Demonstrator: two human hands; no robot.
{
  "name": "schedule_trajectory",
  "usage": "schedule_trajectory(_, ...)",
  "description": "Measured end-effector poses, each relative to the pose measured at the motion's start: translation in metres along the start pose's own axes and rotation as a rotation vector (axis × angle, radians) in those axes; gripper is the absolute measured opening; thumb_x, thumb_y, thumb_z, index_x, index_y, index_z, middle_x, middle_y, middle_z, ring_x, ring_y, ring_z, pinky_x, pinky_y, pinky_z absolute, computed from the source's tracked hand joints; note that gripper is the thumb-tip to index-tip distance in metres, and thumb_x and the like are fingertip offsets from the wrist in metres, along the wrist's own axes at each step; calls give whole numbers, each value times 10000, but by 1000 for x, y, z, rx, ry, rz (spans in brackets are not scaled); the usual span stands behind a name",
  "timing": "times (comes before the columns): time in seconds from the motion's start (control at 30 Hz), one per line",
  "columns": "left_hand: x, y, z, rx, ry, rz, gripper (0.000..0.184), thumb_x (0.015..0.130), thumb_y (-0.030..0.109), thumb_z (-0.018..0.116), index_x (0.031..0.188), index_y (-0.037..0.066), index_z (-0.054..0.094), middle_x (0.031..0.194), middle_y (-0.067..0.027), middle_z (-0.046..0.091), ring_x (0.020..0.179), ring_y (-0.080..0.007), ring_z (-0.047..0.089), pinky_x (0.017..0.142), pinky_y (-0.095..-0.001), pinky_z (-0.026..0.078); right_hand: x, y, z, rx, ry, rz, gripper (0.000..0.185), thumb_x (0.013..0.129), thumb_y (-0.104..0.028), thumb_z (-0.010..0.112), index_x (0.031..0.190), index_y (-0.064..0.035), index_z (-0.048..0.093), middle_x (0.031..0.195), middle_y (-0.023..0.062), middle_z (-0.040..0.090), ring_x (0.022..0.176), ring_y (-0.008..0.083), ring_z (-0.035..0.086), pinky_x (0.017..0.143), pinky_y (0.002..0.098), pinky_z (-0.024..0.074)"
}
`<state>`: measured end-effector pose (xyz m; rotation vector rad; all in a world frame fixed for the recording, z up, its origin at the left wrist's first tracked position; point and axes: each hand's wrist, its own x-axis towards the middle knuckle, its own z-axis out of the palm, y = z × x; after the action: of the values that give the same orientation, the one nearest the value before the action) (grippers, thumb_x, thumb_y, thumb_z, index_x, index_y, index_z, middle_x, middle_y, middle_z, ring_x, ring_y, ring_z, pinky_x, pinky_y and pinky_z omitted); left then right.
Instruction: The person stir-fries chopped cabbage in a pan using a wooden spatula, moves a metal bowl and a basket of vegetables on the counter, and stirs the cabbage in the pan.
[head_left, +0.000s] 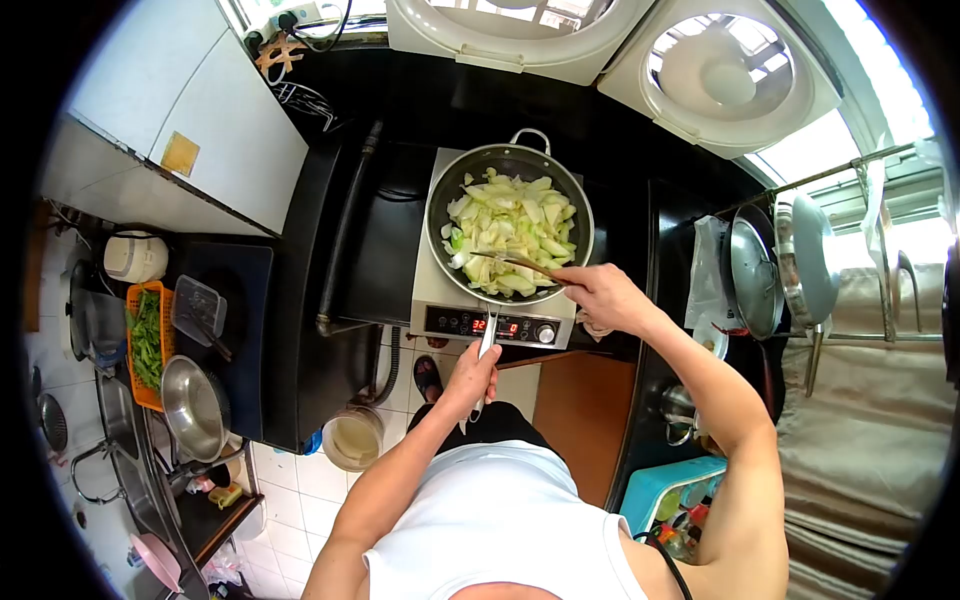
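A deep frying pan (437, 225) with a dark interior sits on an induction cooker (425, 290) whose red digits are lit. Sliced pale-green vegetable pieces (510, 222) fill much of its bottom. My left hand (470, 376) is closed around the pan's long metal handle (489, 335), which points toward my body. Over the pan's near right rim, my right hand (605, 297) grips thin brown wooden chopsticks (535, 266). Their far ends reach in among the vegetable pieces.
On the left counter are an orange basket of leafy greens (147, 345), a metal bowl (194, 405) and a clear plastic container (198, 308). Pans and lids (755, 272) hang from a rack at right. A bucket (353, 440) stands on the floor; a turquoise crate (640, 490) is at lower right.
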<state>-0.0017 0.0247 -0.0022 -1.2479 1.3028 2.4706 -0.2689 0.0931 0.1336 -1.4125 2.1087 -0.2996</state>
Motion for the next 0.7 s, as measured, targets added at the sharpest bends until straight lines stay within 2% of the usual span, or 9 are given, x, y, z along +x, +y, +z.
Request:
schedule_trajectory(0.07, 0, 0, 0, -9, -4, -5, 272, 1090, 359, 557, 1083, 92, 509, 735, -13, 519, 469, -117, 487, 403, -293, 410, -11, -22, -19, 206, -235, 238, 402, 975, -165, 596, 1355, -89, 704, 972, 235, 756, 887, 335, 757, 822, 411, 573)
schedule_trajectory(0.17, 0, 0, 0, -17, -9, -16, 274, 1092, 359, 554, 1087, 90, 503, 731, -12, 515, 466, -118, 484, 400, -292, 407, -14, -5, 33, 284, -212, 190, 393, 977, -164, 597, 1343, -71, 706, 1025, 225, 761, 937, 346, 757, 882, 390, 571)
schedule_trajectory(0.2, -1, 1, 0, -14, -9, -15, 273, 1092, 358, 553, 1092, 90, 500, 728, -11, 512, 464, -118, 482, 399, -291, 405, -10, 0, 59, 101, -19, 33, 371, 981, -182, 603, 1316, -72, 716, 1058, 249, 751, 970, 409, 732, 911, 443, 568)
schedule_trajectory(0.3, -2, 3, 0, -3, -12, -8, 268, 1094, 359, 548, 1089, 95, 499, 724, -9, 509, 466, -116, 479, 405, -287, 406, 24, 19, 106, 101, 203, 72, 349, 995, -197, 593, 1301, -81, 714, 1028, 285, 729, 979, 471, 689, 893, 550, 543)
schedule_trajectory(0.4, 0, 2, -1, -10, -11, 5, 259, 1097, 352, 541, 1070, 97, 503, 725, -7, 509, 466, -112, 477, 406, -285, 405, 32, 17, 87, 69, 274, 118, 349, 999, -181, 576, 1309, -91, 709, 1019, 286, 724, 962, 477, 689, 870, 570, 541)
schedule_trajectory(0.5, 1, -1, -2, -28, -14, 2, 255, 1098, 350, 543, 1060, 102, 499, 726, -6, 510, 464, -110, 478, 395, -285, 403, 21, 12, 52, 123, 309, 123, 361, 998, -141, 587, 1329, -41, 692, 1063, 277, 730, 992, 451, 712, 869, 481, 574)
schedule_trajectory(0.57, 2, -1, -3, -15, -22, -4, 263, 1097, 362, 546, 1049, 109, 492, 729, -6, 512, 463, -112, 477, 399, -286, 410, 4, 6, 29, 133, 209, 137, 362, 989, -144, 588, 1315, -34, 700, 982, 261, 739, 902, 409, 737, 825, 433, 586)
schedule_trajectory(0.63, 1, 0, -3, -14, -22, -8, 263, 1097, 362, 545, 1050, 109, 492, 729, -6, 512, 463, -113, 479, 400, -286, 413, -11, 6, 8, 97, 25, 167, 363, 984, -157, 559, 1294, -72, 727, 1021, 256, 740, 971, 418, 727, 890, 495, 575)
schedule_trajectory(0.7, 0, 0, -2, -13, -21, -12, 263, 1098, 362, 544, 1051, 109, 491, 730, -7, 513, 463, -114, 481, 401, -286, 416, -24, 5, -8, 136, -121, 258, 366, 973, -160, 575, 1292, -66, 728, 957, 225, 744, 843, 368, 731, 805, 415, 586)
